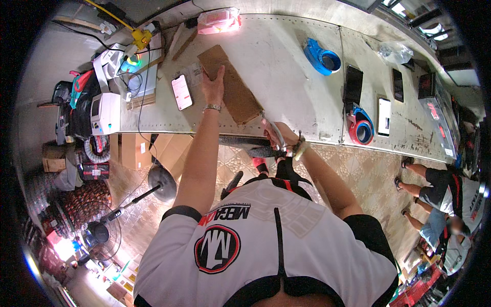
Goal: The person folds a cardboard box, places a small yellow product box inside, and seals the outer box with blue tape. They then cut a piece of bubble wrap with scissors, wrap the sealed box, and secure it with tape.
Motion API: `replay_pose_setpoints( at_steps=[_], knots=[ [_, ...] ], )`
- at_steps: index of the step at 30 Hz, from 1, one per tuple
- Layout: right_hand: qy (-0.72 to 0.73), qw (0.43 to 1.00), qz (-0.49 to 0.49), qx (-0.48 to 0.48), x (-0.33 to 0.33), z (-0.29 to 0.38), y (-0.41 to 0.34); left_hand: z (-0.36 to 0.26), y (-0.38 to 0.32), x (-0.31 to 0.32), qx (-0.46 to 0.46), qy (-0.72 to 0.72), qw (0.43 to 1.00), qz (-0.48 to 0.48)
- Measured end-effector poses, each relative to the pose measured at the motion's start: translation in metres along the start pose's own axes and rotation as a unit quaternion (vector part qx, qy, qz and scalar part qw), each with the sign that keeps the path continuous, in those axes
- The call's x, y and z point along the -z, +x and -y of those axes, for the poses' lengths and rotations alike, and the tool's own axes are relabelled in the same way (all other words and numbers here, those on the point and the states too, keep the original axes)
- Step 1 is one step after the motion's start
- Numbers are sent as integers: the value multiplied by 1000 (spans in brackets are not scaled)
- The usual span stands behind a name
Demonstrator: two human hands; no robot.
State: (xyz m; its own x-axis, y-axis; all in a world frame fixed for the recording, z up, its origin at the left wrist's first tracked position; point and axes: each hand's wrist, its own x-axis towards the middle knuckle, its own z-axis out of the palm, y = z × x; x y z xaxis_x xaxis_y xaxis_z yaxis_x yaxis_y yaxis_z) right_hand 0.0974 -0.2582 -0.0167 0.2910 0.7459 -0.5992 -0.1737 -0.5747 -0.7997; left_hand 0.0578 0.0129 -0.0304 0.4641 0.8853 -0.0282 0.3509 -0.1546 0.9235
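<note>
A long, flat brown cardboard box [236, 92] lies slantwise on the worktable [284, 50]. My left hand [215, 85] grips its left edge near the far end, thumb and fingers spread over the cardboard. At the box's near right corner, my right hand [275, 133] is closed around a thin, shiny, silvery item [277, 132]. One end of that item reaches the corner; whether it is a tool or a strip of tape, I cannot tell. Left of my left hand lies a smartphone [181, 92] with a lit screen, beside a clear plastic piece [193, 73].
Two tape dispensers [322, 57] [360, 128] and several phones [353, 84] occupy the table's right side. A pink wipes pack [218, 21] sits at the back. Leftward are a white label printer [105, 113], cables and a floor fan [100, 232]. People [441, 188] are at far right.
</note>
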Motion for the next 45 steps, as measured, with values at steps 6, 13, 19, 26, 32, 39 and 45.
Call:
replay_pose_setpoints(
  at_steps=[6, 13, 19, 26, 32, 39, 45],
  knots=[
    [-10, 998, -5, -54, 5, 28, -5, 13, 6, -1, -22, 41, 999, -20],
    [123, 976, 91, -155, 33, 62, -10, -2, -1, 3, -9, -38, 999, 2],
    [-83, 927, 261, -257, 115, 123, -17, 21, 7, -7, -70, 9, 995, -72],
    [-625, 759, -155, -90, 175, 41, -38, -4, -8, 15, -455, 490, 743, 40],
    [-525, 777, -346, 35, 188, -58, -2, -50, -9, 29, -474, 599, 532, 366],
    [-194, 916, -295, 192, 180, -55, -12, -97, -1, 16, -349, 452, 717, 400],
    [263, 929, 19, 258, 147, 36, 3, -82, -33, -1, -209, 36, 918, 334]
  ],
)
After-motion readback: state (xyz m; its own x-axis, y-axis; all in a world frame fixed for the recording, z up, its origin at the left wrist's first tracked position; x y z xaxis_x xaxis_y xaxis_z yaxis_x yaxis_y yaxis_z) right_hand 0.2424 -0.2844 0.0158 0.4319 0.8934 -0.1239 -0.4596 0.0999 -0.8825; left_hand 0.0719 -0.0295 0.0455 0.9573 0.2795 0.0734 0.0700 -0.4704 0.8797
